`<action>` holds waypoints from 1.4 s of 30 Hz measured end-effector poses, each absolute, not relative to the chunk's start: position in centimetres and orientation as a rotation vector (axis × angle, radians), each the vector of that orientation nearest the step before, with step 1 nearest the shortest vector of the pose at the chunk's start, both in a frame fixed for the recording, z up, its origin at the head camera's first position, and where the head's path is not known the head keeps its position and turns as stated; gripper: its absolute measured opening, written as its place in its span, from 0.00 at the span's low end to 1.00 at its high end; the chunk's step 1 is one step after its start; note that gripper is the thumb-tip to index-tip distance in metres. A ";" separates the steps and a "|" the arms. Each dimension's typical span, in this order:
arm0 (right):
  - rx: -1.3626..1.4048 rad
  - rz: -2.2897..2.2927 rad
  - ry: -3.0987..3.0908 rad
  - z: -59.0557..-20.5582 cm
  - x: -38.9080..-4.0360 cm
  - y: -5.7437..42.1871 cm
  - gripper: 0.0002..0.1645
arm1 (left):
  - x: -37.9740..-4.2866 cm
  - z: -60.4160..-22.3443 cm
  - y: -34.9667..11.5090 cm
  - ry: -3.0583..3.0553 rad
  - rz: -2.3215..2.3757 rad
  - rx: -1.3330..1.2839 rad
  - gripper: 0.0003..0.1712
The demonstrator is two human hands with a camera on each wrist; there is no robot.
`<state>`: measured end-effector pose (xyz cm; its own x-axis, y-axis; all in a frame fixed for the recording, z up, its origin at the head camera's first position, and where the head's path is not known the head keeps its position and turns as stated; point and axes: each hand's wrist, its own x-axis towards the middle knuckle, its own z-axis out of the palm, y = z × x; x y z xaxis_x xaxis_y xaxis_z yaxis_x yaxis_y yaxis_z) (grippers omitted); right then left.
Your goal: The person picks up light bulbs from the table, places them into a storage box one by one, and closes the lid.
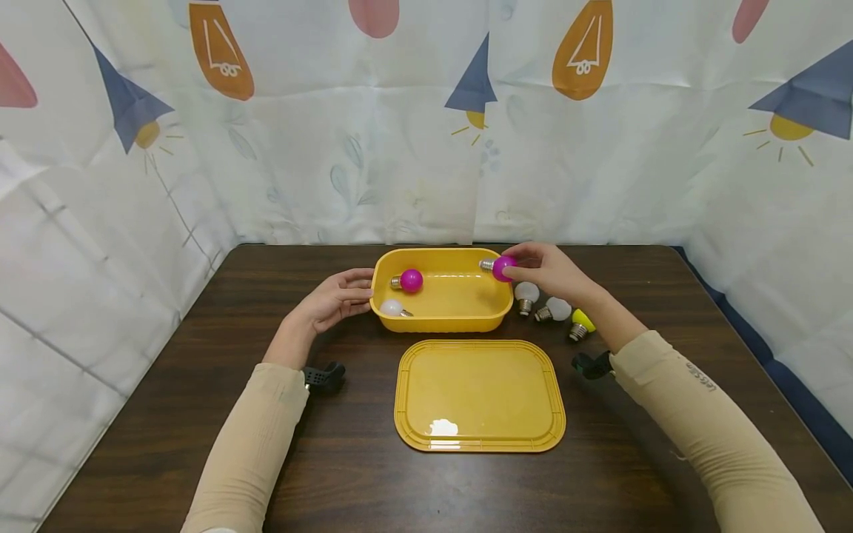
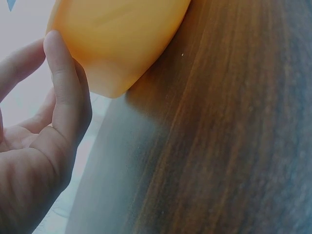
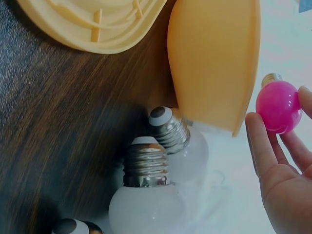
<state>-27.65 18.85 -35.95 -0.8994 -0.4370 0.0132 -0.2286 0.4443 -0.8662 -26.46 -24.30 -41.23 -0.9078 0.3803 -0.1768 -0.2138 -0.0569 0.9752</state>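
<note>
My right hand pinches a magenta light bulb above the right end of a yellow tub, its metal screw base pointing left. In the right wrist view the thumb and fingers hold the magenta bulb by its round part. My left hand is at the tub's left end, fingers mostly straight with their tips touching the rim. The left wrist view shows the thumb against the tub's outer wall. Inside the tub lie another magenta bulb and a white bulb.
Right of the tub lie two white bulbs and a yellow bulb, under my right forearm. A flat yellow lid lies on the dark wooden table in front of the tub. A patterned white curtain hangs behind.
</note>
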 end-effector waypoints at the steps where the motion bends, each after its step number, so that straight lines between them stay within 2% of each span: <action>1: -0.584 -1.439 2.481 -35.9 -27.6 18.7 0.27 | -26.5 -41.2 -24.3 1.826 2.019 0.174 0.33; 21: -0.632 -1.396 2.473 -36.0 -27.4 17.2 0.28 | -26.4 -41.3 -24.2 1.838 2.017 0.161 0.34; 42: -0.683 -1.403 2.419 -36.8 -27.5 15.0 0.24 | -26.5 -41.3 -24.2 1.813 2.027 0.184 0.33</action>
